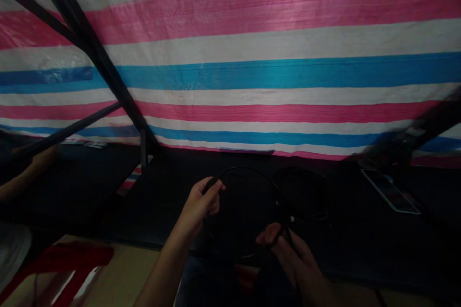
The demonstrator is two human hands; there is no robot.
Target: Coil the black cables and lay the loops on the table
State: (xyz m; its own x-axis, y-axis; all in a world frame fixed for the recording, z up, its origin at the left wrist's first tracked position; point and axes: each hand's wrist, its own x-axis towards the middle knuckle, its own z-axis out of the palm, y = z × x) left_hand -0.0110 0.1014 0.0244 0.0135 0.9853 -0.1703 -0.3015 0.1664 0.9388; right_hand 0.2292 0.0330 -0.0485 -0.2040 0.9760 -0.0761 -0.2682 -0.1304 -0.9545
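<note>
A thin black cable (259,173) arcs above the dark tabletop from one of my hands to the other. My left hand (206,200) is closed round one part of it, thumb on top. Lower and to the right, my right hand (288,248) pinches another part of the cable, its fingers curled and partly in shadow. Just beyond my right hand lies a coil of black cable (302,218) on the table, with small pale spots near it. Darkness hides where the held cable and the coil meet.
A phone-like device (391,192) with a pale edge lies at the right. Striped plastic sheeting (252,74) hangs behind the black table (158,201). Dark metal bars (108,74) cross the left side. Another person's arm (32,172) rests at far left, above a red stool (72,259).
</note>
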